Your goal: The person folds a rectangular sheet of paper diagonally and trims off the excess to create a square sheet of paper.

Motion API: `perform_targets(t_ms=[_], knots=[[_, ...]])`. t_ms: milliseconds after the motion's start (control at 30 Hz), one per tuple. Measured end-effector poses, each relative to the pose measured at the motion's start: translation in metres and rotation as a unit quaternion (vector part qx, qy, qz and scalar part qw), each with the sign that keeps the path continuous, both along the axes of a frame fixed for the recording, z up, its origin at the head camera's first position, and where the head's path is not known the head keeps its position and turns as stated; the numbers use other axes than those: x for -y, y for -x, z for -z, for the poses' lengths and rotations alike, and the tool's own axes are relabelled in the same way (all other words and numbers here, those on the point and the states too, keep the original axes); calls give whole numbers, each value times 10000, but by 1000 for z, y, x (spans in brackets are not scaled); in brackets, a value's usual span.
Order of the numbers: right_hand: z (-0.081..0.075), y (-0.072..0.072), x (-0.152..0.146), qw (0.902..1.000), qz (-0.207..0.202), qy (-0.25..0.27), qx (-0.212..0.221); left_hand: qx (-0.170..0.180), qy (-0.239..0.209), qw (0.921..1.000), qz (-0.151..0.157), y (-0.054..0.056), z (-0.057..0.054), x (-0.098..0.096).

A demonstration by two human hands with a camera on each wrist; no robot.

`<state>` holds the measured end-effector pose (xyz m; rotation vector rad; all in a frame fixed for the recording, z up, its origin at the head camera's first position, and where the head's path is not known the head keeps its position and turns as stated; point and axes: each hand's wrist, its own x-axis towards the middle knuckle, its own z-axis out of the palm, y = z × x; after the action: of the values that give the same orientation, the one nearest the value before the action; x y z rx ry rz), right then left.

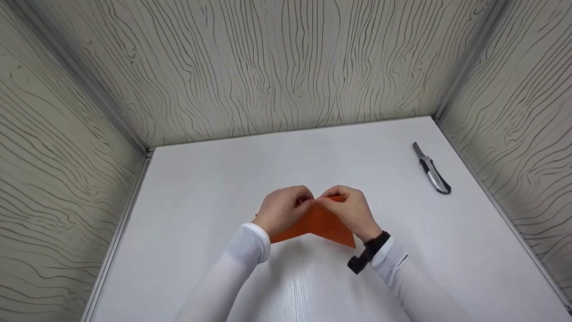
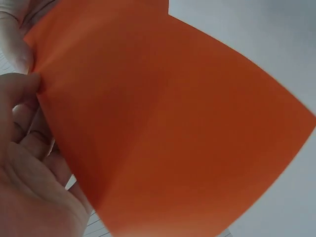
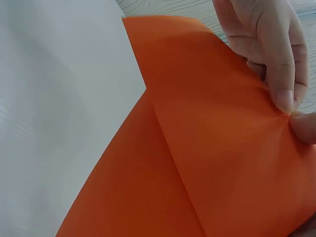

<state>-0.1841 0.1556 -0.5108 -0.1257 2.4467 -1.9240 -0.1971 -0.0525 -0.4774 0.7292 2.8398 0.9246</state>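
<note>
Both hands hold one orange sheet of paper (image 1: 328, 223) up over the white table, with their fingertips close together at its top edge. My left hand (image 1: 286, 208) pinches that edge between thumb and fingers; the left wrist view shows the thumb against the orange paper (image 2: 163, 113). Just beside it, my right hand (image 1: 353, 210) pinches the same edge. A crease runs down the middle of the paper (image 3: 222, 123), and its two halves angle apart. Part of the left half is hidden behind the left hand in the head view.
A utility knife (image 1: 432, 170) with a grey and black handle lies at the table's right, its narrow end toward the back. Wood-patterned panels (image 1: 286, 67) enclose the white table (image 1: 201, 188) at the back and both sides. A black strap (image 1: 375, 246) circles the right wrist.
</note>
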Motion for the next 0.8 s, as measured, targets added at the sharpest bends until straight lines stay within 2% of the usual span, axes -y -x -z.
perform_targets(t_ms=[233,300,433,633,800], knots=[[2,1,2,10000,44,-31,-22,-370,59,9991,175,3,2,1],[1,1,2,9999,21,-109,-56,-385,88,9990,190,3,2,2],[0,1,-3,9999,5,-102,-106,-322,106,9993,146,4,3,7],[1,3,-14,9995,32,276,-128,-161,18,9999,-2,6,4,17],[0,7,-30,9986,196,469,-113,27,55,9994,-337,8,6,28]])
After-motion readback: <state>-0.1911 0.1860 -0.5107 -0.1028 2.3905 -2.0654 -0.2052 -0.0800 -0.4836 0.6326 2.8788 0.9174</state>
